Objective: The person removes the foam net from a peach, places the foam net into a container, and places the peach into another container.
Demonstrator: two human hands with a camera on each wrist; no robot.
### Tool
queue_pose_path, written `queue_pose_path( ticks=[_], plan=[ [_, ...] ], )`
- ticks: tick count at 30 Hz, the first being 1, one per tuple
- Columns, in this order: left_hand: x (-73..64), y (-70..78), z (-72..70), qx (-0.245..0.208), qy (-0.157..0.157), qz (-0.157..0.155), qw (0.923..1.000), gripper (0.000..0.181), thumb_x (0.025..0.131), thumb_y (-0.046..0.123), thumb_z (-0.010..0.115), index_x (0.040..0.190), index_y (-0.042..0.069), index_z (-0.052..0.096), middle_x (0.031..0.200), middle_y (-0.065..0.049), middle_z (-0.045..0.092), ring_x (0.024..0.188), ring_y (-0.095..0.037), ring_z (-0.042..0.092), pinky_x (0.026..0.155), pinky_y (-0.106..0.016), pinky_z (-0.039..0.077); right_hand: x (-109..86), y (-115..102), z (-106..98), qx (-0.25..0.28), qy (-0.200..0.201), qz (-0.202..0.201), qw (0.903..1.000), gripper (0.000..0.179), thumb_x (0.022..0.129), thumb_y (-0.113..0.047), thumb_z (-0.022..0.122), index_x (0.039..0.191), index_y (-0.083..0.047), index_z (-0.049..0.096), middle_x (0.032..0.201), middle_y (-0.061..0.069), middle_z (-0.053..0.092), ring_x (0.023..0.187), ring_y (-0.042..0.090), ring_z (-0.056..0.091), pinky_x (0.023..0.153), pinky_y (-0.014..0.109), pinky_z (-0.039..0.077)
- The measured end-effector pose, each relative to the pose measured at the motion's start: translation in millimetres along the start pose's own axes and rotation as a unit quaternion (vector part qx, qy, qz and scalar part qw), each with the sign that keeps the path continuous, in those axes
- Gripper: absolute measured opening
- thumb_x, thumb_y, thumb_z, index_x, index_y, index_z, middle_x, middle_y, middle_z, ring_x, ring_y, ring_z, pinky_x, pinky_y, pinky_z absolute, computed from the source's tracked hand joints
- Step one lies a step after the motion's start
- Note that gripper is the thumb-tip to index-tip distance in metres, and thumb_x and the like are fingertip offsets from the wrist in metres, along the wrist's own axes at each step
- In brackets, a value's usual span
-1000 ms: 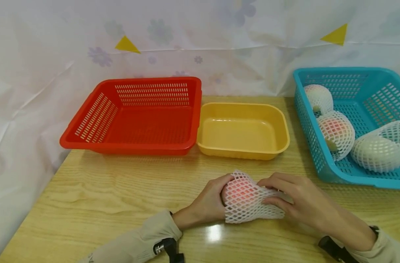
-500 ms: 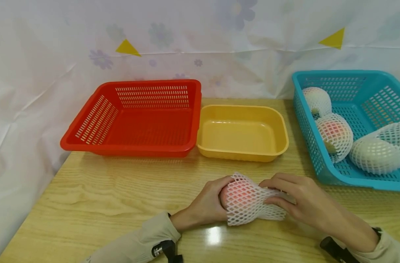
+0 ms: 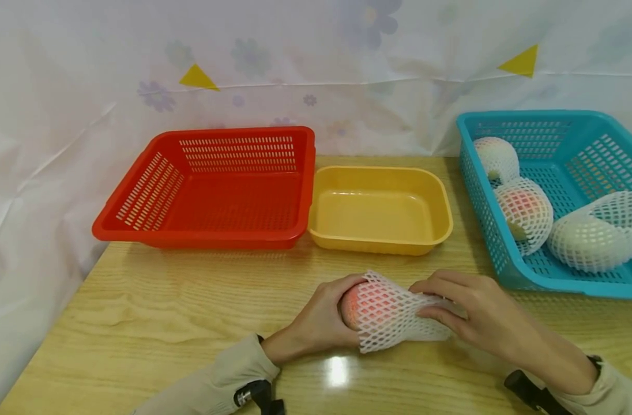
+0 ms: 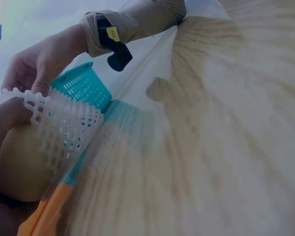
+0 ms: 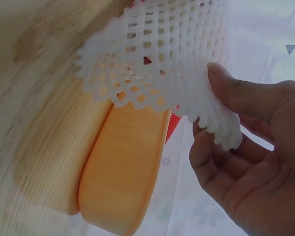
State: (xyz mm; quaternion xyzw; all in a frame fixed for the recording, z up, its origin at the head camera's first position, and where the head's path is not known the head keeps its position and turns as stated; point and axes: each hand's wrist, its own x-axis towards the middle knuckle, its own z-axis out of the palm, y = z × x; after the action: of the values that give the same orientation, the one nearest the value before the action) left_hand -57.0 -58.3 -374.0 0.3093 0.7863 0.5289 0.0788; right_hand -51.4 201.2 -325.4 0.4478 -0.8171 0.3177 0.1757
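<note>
Netting (fruit partly inside) in right fingers

Fruit partly hidden by net, blue basket cut off

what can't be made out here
Head: some fingertips of the left hand, hidden by fruit and foam net.
Head: the blue basket, cut off by the right edge.
Right wrist: foam net's far end, cut by the top edge.
Left wrist: markings on the yellow label, too small.
</note>
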Motion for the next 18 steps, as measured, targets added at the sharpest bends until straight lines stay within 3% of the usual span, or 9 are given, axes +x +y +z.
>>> queue_pose_path(
  ticks=[18],
  plan=[
    [-1.5, 2.0, -5.1, -0.004, -0.001, -0.026, 0.9997, 0.082, 0.061, 0.011, 0.087, 0.135, 0.004, 0.052, 0.126, -0.01, 0.061, 0.111, -0.015, 0.059, 0.096, -0.03, 0.046, 0.4, 1.3, -1.8, -0.012, -0.004, 0.009, 0.9999, 0.03, 0.096, -0.041, 0.051, 0.095, -0.016, 0.067, 0.089, -0.007, 0.065, 0.074, 0.004, 0.061, 0.066, 0.012, 0.047]
  ],
)
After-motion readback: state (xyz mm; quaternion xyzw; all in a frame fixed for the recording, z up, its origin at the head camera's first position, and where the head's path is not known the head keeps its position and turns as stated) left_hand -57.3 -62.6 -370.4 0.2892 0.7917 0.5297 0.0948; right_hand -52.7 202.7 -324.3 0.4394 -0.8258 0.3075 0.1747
